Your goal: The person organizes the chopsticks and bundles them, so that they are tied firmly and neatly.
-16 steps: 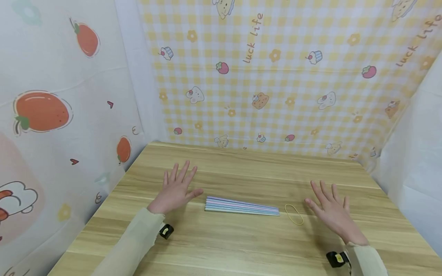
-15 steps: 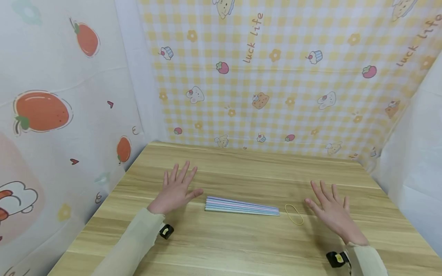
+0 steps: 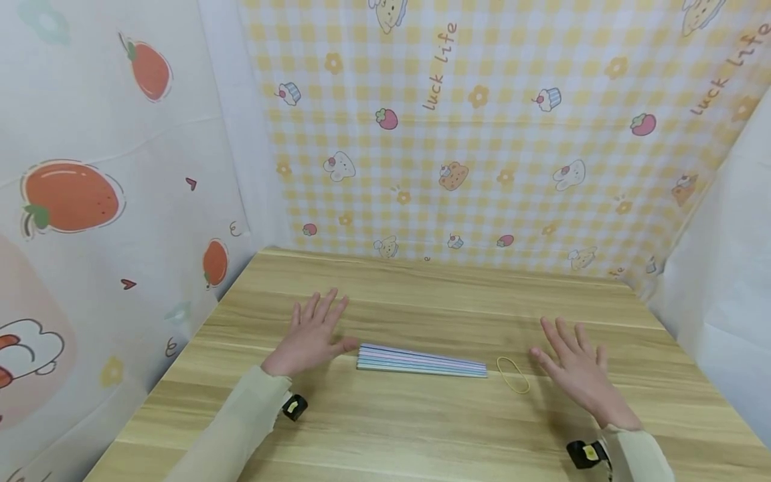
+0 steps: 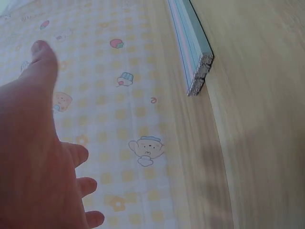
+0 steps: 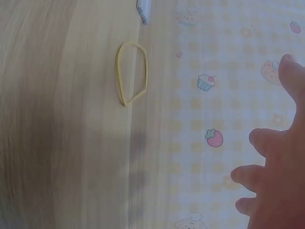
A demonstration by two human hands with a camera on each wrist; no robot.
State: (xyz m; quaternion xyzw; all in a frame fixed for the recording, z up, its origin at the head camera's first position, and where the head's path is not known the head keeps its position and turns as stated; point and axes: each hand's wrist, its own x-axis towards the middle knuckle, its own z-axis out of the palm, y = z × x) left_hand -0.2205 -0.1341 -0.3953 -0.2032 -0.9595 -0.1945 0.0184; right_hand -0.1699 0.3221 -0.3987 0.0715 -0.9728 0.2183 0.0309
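Just now, we saw the left hand (image 3: 310,345) shift slightly towards the row of slim pastel sticks (image 3: 421,360), bringing its thumb near their left end. The right hand (image 3: 584,381) barely moved, and the sticks and yellow rubber band (image 5: 119,74) lay where they had been half a second before. We judged this to be only the beginning of an approach, with nothing handled yet. Both hands were bare of any object, their fingers extended and spread above the wooden table (image 3: 385,428). The sticks lay side by side between the hands, and the loose band lay between their right end and the right hand.

We could not make out what the sticks were made of, though the left wrist view showed rough, speckled ends. That view cut off their far end, while the right wrist view caught only a blurred tip. We could not tell how high the hands hovered.
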